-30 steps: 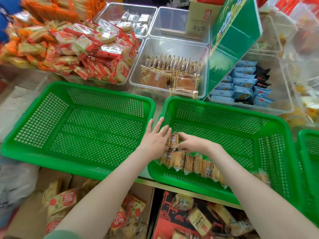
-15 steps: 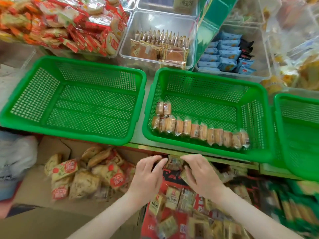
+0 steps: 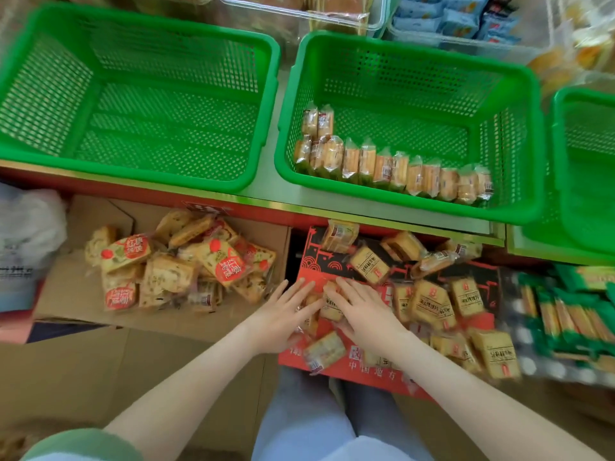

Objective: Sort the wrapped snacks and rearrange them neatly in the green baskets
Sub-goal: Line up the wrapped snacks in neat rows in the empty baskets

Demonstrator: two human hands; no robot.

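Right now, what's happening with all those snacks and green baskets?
A person is sorting wrapped snacks. The left hand and right hand rest on small toast packs in the red box below the shelf. The middle green basket holds a neat row of packs with two more behind it. The left green basket holds no snacks yet.

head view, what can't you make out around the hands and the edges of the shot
Head view: packets under the left hand and right hand; the hands cover them, so count and grip are unclear.
Head view: far-right green basket, cut off by the right edge.
Head view: green-wrapped sticks, motion-blurred; print unreadable.
Head view: clear bins, cut off by the top edge.
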